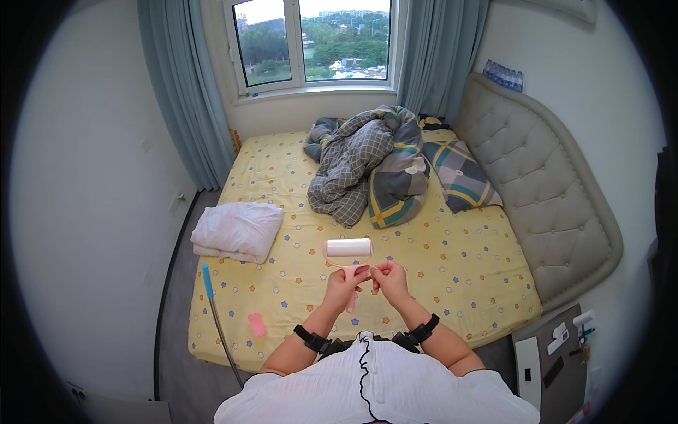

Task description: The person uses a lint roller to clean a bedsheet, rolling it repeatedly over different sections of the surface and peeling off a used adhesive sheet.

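A pink lint roller (pixel 349 247) with a white sticky roll is held over the bed, its roll pointing away from me. My left hand (pixel 341 287) is wrapped round its handle, and the handle's end sticks out below the fingers. Close beside it, my right hand (pixel 392 282) is closed in a pinch near the left fingertips. Whatever may sit between those right fingers is too small to make out. Under both hands lies the yellow bed sheet (pixel 296 311) with its star pattern.
A folded white quilt (pixel 240 230) rests at the bed's left edge, with a small pink piece (pixel 256 325) nearer me. A blue-handled pole (pixel 207 281) leans by that edge. Farther off lie a rumpled grey quilt (pixel 357 155) and a plaid pillow (pixel 462 177), beside the padded headboard (pixel 544 184).
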The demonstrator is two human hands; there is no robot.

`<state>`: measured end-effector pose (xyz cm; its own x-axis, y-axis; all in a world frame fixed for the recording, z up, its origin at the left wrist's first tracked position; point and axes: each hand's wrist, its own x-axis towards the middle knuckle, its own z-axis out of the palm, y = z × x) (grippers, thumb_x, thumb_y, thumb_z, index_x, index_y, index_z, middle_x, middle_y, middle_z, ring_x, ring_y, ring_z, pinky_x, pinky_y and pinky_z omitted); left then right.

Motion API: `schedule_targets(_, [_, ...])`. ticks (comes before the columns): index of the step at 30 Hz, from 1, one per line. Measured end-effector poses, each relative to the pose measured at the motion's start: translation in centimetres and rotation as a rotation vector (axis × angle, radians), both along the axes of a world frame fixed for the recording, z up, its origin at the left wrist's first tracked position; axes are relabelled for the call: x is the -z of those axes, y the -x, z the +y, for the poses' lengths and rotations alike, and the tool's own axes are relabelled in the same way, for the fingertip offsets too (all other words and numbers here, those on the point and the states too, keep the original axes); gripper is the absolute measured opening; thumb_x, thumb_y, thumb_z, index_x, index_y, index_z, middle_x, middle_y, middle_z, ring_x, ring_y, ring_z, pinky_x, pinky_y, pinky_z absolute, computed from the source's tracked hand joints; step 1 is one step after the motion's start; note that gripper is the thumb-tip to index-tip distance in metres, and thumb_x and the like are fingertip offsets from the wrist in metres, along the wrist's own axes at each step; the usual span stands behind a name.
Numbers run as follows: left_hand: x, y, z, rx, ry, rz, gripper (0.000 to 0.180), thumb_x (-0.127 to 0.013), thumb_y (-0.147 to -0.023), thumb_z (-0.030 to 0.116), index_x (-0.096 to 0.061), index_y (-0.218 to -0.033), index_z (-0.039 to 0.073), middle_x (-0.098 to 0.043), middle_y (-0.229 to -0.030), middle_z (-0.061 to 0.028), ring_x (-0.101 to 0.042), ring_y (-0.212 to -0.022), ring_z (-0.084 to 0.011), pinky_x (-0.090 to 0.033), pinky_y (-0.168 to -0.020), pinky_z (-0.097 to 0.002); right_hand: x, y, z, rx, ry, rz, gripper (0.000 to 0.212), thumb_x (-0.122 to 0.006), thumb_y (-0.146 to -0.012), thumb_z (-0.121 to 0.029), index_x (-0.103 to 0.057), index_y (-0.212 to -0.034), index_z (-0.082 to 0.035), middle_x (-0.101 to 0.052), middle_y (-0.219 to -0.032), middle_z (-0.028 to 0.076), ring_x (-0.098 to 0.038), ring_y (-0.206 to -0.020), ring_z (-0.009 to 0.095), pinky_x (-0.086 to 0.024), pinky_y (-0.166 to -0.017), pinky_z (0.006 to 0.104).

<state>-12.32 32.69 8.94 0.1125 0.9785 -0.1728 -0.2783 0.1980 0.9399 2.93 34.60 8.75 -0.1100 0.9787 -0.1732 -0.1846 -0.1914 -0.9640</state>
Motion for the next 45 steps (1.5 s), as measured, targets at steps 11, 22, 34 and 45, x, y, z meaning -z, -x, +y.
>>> schedule_targets(11, [0.4,-0.5,0.0,0.007,0.0,-0.267,0.035,-0.065,-0.087,0.013,-0.056,-0.117,-0.002,-0.062,-0.097,-0.0043,-0.053,-0.072,-0.008,-0.044,-0.062,-0.0206,-0.6,0.1,-0.4,-0.231,0.114,0.227,0.005,-0.057,-0.088,-0.005,-0.055,-0.086,-0.001,-0.056,-0.07,0.002,-0.045,-0.05,0.004,-0.035,-0.045,0.0172])
schedule_targets(22, [2.7,-0.5,-0.1,-0.07,0.096,-0.525,0.02,-0.057,-0.091,0.014,-0.056,-0.107,0.002,-0.062,-0.098,-0.0075,-0.056,-0.077,-0.0104,-0.047,-0.068,-0.0217,0.1,1.0,-1.9,-0.184,-0.583,-0.473,0.023,-0.059,-0.087,-0.004,-0.059,-0.109,0.0,-0.06,-0.086,0.006,-0.059,-0.068,0.011,-0.049,-0.06,0.0231])
schedule_targets(34, [3.8,-0.6,2.8,-0.332,0.202,-0.605,0.021,-0.058,-0.092,0.027,-0.053,-0.093,0.008,-0.049,-0.071,0.0011,-0.043,-0.058,-0.0067,-0.04,-0.053,-0.0206,0.6,2.4,-2.8,-0.278,-0.357,-0.7,0.027,-0.057,-0.087,-0.02,-0.053,-0.1,0.004,-0.063,-0.087,0.021,-0.063,-0.077,0.035,-0.05,-0.069,0.041])
schedule_targets(45, [10.9,-0.6,3.5,-0.304,-0.061,0.481,0.06,-0.029,-0.098,0.051,-0.052,-0.076,0.0,-0.052,-0.063,-0.0055,-0.052,-0.061,-0.0151,-0.04,-0.056,-0.032,8.0,3.8,-1.6,-0.198,-0.273,-0.764,0.04,-0.054,-0.086,-0.029,-0.045,-0.11,0.002,-0.061,-0.087,0.03,-0.06,-0.083,0.047,-0.047,-0.07,0.0492])
